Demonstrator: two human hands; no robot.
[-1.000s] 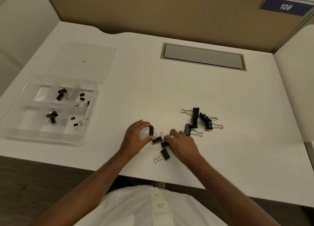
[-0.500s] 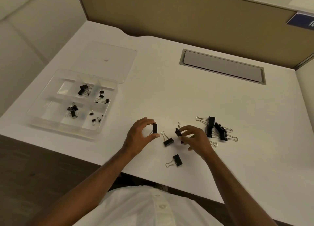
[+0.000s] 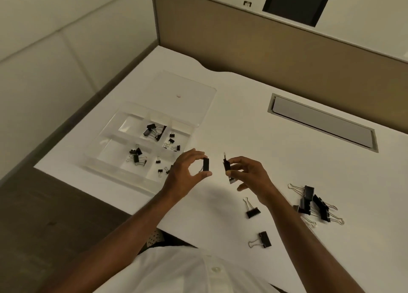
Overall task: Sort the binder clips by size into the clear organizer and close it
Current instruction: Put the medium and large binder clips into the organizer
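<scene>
- One binder clip [image 3: 206, 164] was pinched in the left hand [image 3: 187, 173], another clip [image 3: 226, 167] in the right hand [image 3: 249, 175].
- Sizes were seemingly being compared; matching organizer [image 3: 106, 151] compartments would be needed next.

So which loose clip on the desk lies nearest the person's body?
The lone binder clip by the desk's front edge, handles pointing left. The other single clip and the pile lie farther back.

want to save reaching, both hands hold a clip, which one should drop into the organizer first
Left. The left hand with its clip is right beside the organizer; the right hand is farther off.
</scene>
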